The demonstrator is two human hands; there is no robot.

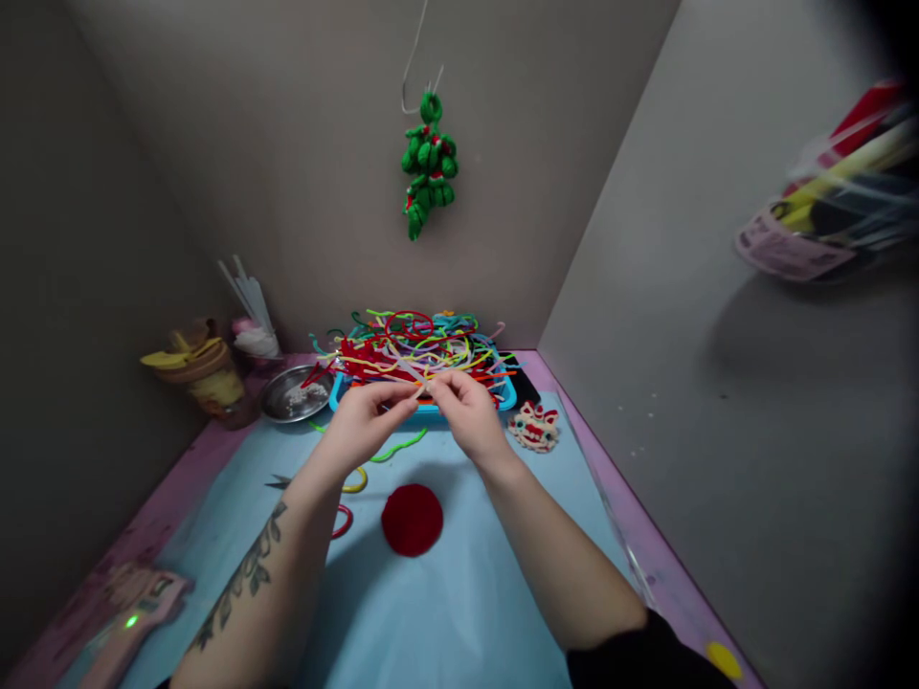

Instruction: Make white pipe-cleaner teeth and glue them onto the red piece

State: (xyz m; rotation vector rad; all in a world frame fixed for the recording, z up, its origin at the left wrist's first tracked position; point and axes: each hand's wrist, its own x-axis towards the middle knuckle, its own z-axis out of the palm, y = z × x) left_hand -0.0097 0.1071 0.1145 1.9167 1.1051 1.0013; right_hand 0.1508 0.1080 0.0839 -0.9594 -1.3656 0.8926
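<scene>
My left hand [369, 421] and my right hand [466, 411] meet over the front of a blue basket [423, 413], fingertips pinched close together. Between them runs a thin pale pipe cleaner [422, 387]; its far end blends into the heap behind. Many coloured pipe cleaners [423, 335] fill the basket. Below my hands a dark red felt-like disc [413, 520] lies flat on the blue mat. My left forearm partly covers a pair of scissors [279, 481] with yellow and red handle loops. A green pipe cleaner [399, 447] rests behind them.
A metal dish [296, 392] holds small white bits. Left of it stand a brown pot [215, 383] and a cup of white sticks [255, 335]. A cream and red face ornament [534, 427] lies right. A pink glue gun [136, 622] sits front left. A green ornament [429, 163] hangs behind.
</scene>
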